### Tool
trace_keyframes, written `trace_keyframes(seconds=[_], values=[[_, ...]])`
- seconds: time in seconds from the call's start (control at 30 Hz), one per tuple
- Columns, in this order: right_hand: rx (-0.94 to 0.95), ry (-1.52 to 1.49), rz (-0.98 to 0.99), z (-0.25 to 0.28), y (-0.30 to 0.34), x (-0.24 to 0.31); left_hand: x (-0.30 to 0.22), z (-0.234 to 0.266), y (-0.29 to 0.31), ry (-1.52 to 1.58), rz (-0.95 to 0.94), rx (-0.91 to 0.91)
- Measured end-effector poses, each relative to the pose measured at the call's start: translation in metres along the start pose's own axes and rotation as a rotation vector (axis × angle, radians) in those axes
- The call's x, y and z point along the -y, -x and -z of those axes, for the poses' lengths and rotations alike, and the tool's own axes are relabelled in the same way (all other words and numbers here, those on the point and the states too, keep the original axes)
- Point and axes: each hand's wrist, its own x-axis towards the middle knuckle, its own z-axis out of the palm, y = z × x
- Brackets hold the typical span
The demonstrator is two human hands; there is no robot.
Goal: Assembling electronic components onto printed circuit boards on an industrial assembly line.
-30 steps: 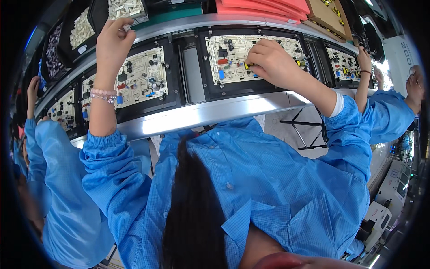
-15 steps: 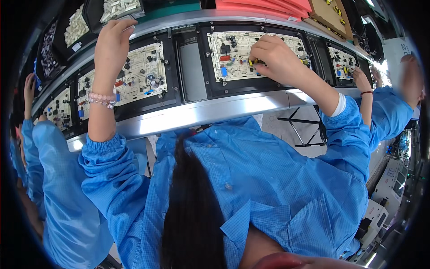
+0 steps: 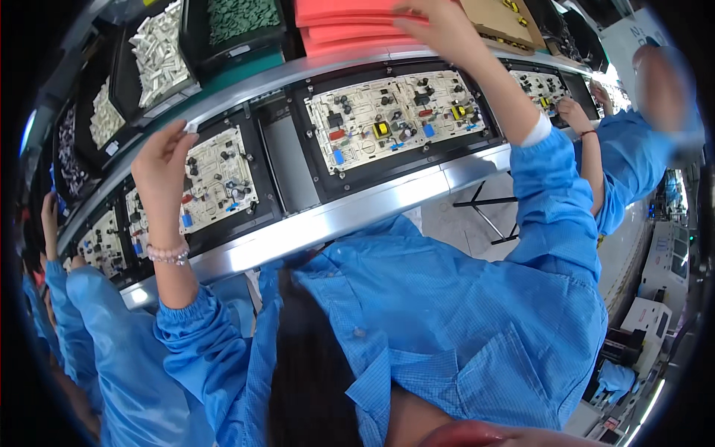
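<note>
My left hand (image 3: pixel 160 160) is raised in front of the left circuit board (image 3: pixel 220 179) in its black carrier, fingertips pinched on a small white part (image 3: pixel 189 128). A bead bracelet sits on that wrist. My right hand (image 3: pixel 441 24) is stretched up and blurred, over the stacked pink trays (image 3: pixel 342 22) and beside a brown cardboard tray (image 3: pixel 506 22); its grip is unclear. Below it, the middle circuit board (image 3: pixel 395 119) lies in its black carrier on the metal-edged line (image 3: pixel 357 212).
Black bins of white parts (image 3: pixel 160 48) and green parts (image 3: pixel 242 18) stand above the line. A co-worker in blue (image 3: pixel 640 141) works on a board at the right, hand (image 3: pixel 573 113) on it. Another blue-sleeved person (image 3: pixel 56 313) stands at the left. More boards (image 3: pixel 97 246) continue left.
My right hand left the middle board and rose to the pink trays. My left hand came down from the upper bins to the left board. The view shifted downward.
</note>
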Motion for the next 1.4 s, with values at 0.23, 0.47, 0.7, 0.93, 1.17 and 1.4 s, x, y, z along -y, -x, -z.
trace_keyframes(seconds=[0.23,0.47,0.7,0.93,1.17,1.4], values=[[-0.337,0.399,0.182,-0.026,-0.034,-0.040,0.002,0.006,0.010,-0.130,0.013,-0.030],[-0.234,0.348,0.166,-0.021,-0.030,-0.030,0.014,0.015,0.022,-0.124,0.045,-0.021],[-0.074,0.236,0.139,-0.017,-0.039,-0.015,0.005,0.029,0.026,-0.391,0.312,0.053],[-0.046,0.313,0.159,-0.022,-0.038,-0.008,0.035,0.033,0.016,-0.568,0.484,0.059],[-0.180,0.443,0.216,-0.025,-0.032,0.007,0.042,0.031,0.018,-0.643,0.528,0.107],[-0.087,0.384,0.266,-0.021,-0.038,0.006,0.044,0.029,0.018,-0.575,0.502,0.101]])
